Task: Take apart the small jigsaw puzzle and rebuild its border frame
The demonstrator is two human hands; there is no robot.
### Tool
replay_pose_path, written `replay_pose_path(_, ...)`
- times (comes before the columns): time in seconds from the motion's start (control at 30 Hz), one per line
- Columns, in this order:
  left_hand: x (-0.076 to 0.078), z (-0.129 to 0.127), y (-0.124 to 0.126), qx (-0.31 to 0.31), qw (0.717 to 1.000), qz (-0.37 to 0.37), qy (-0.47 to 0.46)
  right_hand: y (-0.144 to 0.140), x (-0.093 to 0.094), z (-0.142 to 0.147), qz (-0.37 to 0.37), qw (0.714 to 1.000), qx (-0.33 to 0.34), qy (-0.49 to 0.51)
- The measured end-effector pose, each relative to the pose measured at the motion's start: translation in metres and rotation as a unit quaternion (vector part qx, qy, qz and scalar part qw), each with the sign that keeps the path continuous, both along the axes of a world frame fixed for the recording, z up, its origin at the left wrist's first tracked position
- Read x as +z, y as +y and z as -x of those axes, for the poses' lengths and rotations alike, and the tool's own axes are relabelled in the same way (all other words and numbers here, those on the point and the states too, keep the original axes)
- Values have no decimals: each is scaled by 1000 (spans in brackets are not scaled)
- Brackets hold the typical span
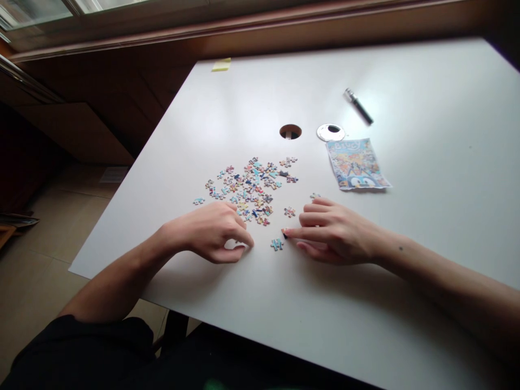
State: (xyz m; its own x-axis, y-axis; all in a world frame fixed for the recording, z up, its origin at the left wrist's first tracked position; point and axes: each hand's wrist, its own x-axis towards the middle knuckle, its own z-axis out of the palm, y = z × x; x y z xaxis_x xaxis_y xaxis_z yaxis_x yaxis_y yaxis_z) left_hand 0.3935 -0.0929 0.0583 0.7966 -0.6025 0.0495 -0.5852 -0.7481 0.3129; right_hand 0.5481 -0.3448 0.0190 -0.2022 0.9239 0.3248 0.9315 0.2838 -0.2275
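Note:
My left hand (219, 230) rests on the table at the near edge of a heap of loose jigsaw pieces (254, 184). Its thumb and index finger are pinched together at the tips; whatever may be between them is hidden. Across from it, my right hand (335, 230) has its fingers stretched out, with the index fingertip touching a small dark puzzle piece (285, 234). Between the two hands lies a light-blue puzzle piece (277, 245), flat on the table. A multicoloured puzzle piece (289, 212) sits just beyond, and another piece (315, 195) is by the right knuckles.
On the white table (426, 216), a printed picture sheet (358, 165) lies beyond my right hand. Farther off are a round cable hole (290, 131), a silvery ring cover (330, 132), a black pen-like object (359, 106) and a yellow sticky note (221, 65).

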Motion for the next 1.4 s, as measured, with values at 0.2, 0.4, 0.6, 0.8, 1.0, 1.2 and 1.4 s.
replay_pose_path(0.2, -10, 0, -12, -38, 999, -29, 13, 0, -1, 0, -12, 1000, 3, -4)
replay_pose_path(0.4, -10, -3, 5, 4, 1000, -14, -15, -4, 1, -12, -25, 999, -1, -24)
replay_pose_path(0.6, -5, -9, 33, 50, 998, 15, 24, -10, -1, -31, -28, 999, -16, -34)
replay_pose_path(0.8, -14, -10, 19, 47, 998, 3, 49, -8, 2, -19, -26, 999, -10, -43)
replay_pose_path(1.0, -28, -17, 1, 52, 992, 78, -82, -2, 3, 18, 52, 996, 26, -63)
replay_pose_path(1.2, -23, -19, 17, 81, 985, 35, -149, -1, 4, 14, 24, 998, 36, -54)
replay_pose_path(1.4, -26, -17, 14, 19, 994, -11, -104, -5, 4, -2, -33, 997, 42, -56)
